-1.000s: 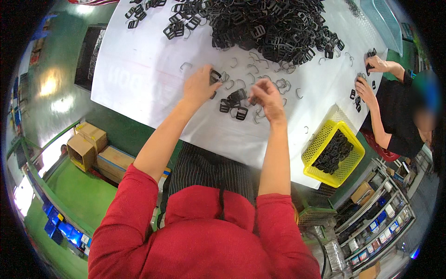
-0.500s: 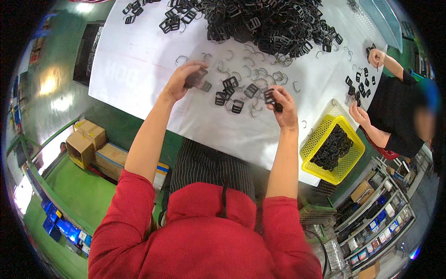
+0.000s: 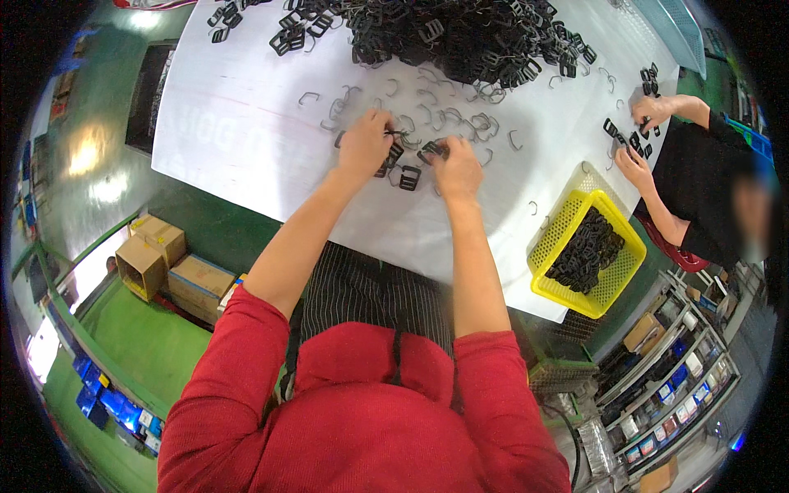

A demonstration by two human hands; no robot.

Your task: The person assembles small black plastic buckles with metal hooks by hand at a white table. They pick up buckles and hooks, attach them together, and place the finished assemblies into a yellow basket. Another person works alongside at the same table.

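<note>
Both my hands are close together over a small group of black slotted buckles on the white-covered table. My left hand is closed at the left of the group, a dark buckle showing at its fingertips; its exact outline is partly hidden. Just to the right, my right hand pinches another black buckle between thumb and fingers. Thin, bent, open wire rings lie scattered beyond the hands, some touching one another.
A large heap of black buckles covers the far side of the table. At the right edge stands a yellow basket holding black buckles. A co-worker's hands handle buckles at the far right. A blue basket sits behind them.
My left hand has moved right, from the open tabletop to the buckle group. The right hand has shifted left with its buckle. The co-worker's hands have come closer together.
</note>
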